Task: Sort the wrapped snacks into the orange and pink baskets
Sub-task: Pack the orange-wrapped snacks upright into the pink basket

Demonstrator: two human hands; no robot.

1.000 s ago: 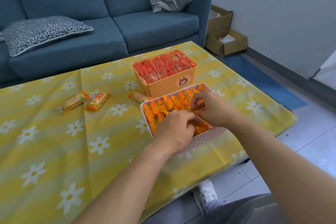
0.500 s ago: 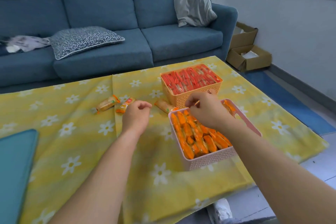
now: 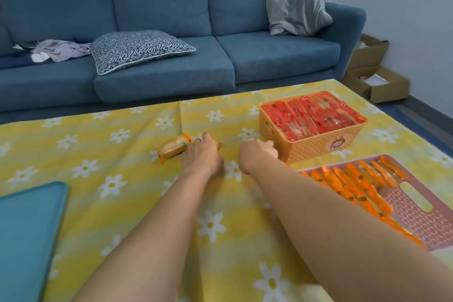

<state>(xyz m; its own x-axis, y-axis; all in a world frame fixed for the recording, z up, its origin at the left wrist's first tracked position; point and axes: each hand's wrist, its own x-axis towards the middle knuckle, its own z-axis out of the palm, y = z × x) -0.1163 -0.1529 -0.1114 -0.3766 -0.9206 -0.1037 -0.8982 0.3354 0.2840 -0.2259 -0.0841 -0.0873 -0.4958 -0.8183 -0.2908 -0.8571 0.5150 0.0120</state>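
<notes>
A yellow daisy tablecloth (image 3: 117,206) is spread before a blue sofa (image 3: 161,7). One wrapped snack (image 3: 171,150) lies loose beside the left hand (image 3: 202,155), which is laid over a second snack (image 3: 221,144) — grip cannot be told. The right hand (image 3: 257,154) is curled beside the full orange basket (image 3: 318,147) — contents hidden. The pink basket (image 3: 429,224) sits nearer.

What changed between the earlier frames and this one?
Both hands left the pink basket and reached forward over the cloth. The left hand now sits at the loose snacks, and the right hand is curled beside the orange basket. Whether either hand grips a snack yet is hidden. Both baskets and their contents stayed put.
</notes>
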